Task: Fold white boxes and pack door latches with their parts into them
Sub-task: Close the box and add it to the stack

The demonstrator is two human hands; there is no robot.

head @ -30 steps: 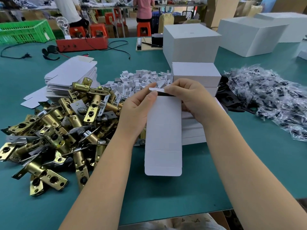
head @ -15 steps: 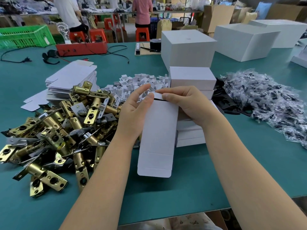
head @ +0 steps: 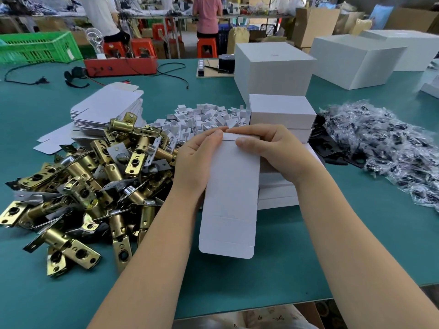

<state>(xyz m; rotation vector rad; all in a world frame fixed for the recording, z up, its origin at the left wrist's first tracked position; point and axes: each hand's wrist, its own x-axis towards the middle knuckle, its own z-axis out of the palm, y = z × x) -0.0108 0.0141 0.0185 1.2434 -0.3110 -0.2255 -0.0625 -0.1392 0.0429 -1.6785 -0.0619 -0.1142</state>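
I hold a long white box (head: 230, 198) above the green table, its near flap hanging open toward me. My left hand (head: 197, 160) grips the box's left side near the far end. My right hand (head: 268, 150) pinches the far end flap from the right. A heap of brass door latches (head: 90, 184) lies to the left. Behind my hands sits a pile of small white parts (head: 202, 117). Small bags of black parts (head: 384, 150) spread on the right. Flat unfolded boxes (head: 109, 108) are stacked at the back left.
Folded white boxes (head: 280, 110) are stacked just behind my right hand, with larger white cartons (head: 273, 65) further back. Black plates (head: 330, 148) lie by the bags. A red tray (head: 118, 66), cables and a green crate (head: 38, 47) stand at the far left. People work beyond the table.
The box's black open far end seen earlier is now covered by the white flap under my fingers. Both hands stayed at the far end, and the box shifted slightly.
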